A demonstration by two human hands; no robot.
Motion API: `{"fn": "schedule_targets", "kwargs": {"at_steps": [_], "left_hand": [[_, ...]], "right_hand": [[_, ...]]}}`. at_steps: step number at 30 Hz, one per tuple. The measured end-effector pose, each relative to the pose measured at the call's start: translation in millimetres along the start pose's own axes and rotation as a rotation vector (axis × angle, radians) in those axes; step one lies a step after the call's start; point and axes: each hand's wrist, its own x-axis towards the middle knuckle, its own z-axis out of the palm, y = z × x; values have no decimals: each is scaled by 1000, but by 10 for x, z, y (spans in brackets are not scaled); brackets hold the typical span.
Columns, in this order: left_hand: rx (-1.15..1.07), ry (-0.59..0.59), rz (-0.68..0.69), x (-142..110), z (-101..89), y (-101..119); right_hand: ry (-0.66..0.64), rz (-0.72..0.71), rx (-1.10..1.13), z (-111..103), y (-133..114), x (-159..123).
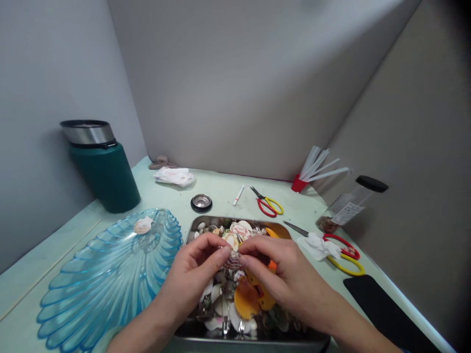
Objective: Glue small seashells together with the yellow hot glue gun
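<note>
Both my hands meet above a metal tray [253, 339] full of shells. Between the fingertips is a small striped shell [233, 261], pale with brownish bands. My left hand [196, 267] pinches it from the left, and my right hand [279, 269] pinches its other side. An orange scallop shell [247, 298] lies in the tray just below, among white shells and pebbles. At the tray's far end rests a whitish patterned shell [241, 229]. My right hand hides part of a yellow-orange item [265, 297] in the tray.
Left of the tray is a blue shell-shaped glass dish [110, 274] holding one pale scallop shell [143, 225]. Behind it stands a green tumbler [106, 171]. Scissors [268, 203], a round lid [201, 202], larger scissors [346, 252], a jar [344, 208] and a black phone-like slab [386, 309] lie around.
</note>
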Motion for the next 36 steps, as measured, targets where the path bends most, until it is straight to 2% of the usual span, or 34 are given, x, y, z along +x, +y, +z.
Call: {"fn": "schedule_targets", "kwargs": {"at_steps": [6,14,20,23,26,29,33,36], "left_hand": [[2,-2,12,-3,-4,-28],[-65,-1,-77,-9,28,12],[2,11,-18,11,35,-47],[59,49,90,4,35,-64],[252,203,232,-46,33,-32],[445,273,509,-137,40,16],[551,232,945,-255,49,62],[563,319,1055,-309,27,111]], "right_hand": [[-16,-25,-48,28,7,-24],[33,-2,-14,14,9,12],[61,-22,-21,41,31,-9],[102,-25,-39,-37,98,-3],[179,100,-49,-144,169,85],[182,166,7,-144,98,288],[35,50,73,126,-254,701],[-124,104,110,445,-459,1060]]}}
